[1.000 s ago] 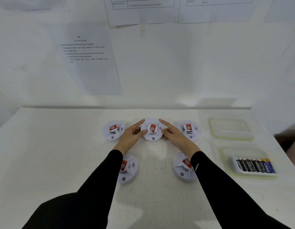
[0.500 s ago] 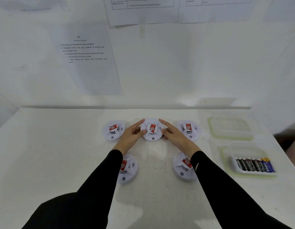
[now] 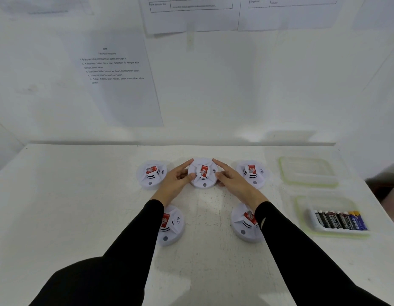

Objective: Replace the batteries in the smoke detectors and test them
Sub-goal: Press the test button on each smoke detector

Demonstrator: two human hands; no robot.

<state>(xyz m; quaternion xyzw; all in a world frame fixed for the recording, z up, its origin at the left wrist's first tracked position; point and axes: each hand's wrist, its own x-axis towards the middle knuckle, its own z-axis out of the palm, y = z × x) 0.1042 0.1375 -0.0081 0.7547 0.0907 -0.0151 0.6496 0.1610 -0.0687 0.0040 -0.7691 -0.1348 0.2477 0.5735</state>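
Observation:
Several white round smoke detectors with red labels lie on the white table (image 3: 81, 206). The middle back detector (image 3: 202, 173) sits between my hands. My left hand (image 3: 174, 184) grips its left side, with the index finger along the far rim and the thumb at the near rim. My right hand (image 3: 235, 184) grips its right side the same way. Other detectors lie at back left (image 3: 151, 174), back right (image 3: 252, 173), front left (image 3: 171, 226) and front right (image 3: 244, 224); my sleeves partly cover the front two. Batteries (image 3: 339, 219) lie in a clear tray (image 3: 302, 208) at the right.
An empty clear container (image 3: 306, 171) stands at the back right, behind the battery tray. Printed instruction sheets (image 3: 116, 80) hang on the white wall behind the table. The table's right edge runs close to the trays.

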